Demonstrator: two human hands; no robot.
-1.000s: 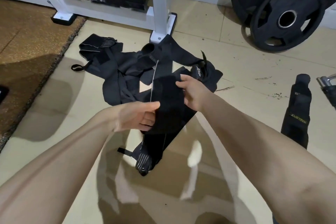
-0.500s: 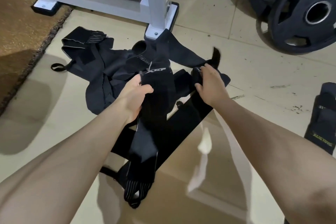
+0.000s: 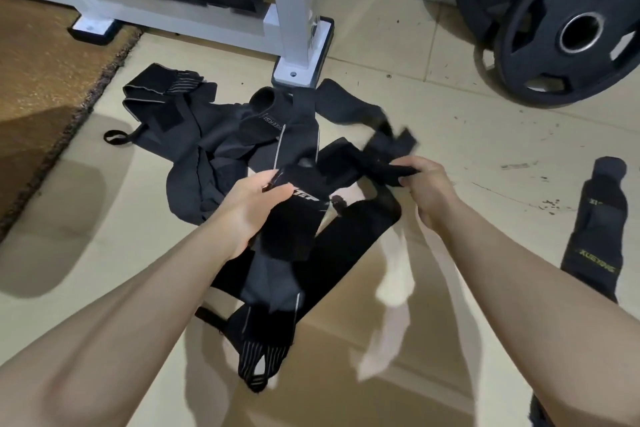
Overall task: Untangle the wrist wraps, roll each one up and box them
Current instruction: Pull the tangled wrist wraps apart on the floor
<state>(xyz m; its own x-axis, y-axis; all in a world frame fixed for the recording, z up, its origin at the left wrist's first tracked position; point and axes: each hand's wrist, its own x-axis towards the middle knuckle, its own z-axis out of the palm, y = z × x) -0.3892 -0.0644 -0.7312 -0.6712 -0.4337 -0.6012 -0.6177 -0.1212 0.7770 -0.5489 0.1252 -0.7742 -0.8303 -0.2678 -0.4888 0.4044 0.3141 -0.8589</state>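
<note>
A tangle of black wrist wraps (image 3: 207,135) lies on the tiled floor below a white rack foot. My left hand (image 3: 256,204) grips one black wrap (image 3: 294,236) near its printed end; the rest of it hangs down to a striped elastic end (image 3: 258,362). My right hand (image 3: 426,191) pinches the bunched end of another black strap (image 3: 388,156), lifted off the pile and blurred. A separate black wrap with yellow lettering (image 3: 599,232) lies flat at the right. No box is in view.
A white rack frame (image 3: 294,10) with a black weight stack stands at the back. Black weight plates (image 3: 568,31) lean at the upper right. A brown mat (image 3: 45,80) covers the floor on the left.
My right hand has pulled the strap end back toward me and to the right, lifting it off the pile. My left hand keeps its grip on the wrap. The camera has shifted slightly.
</note>
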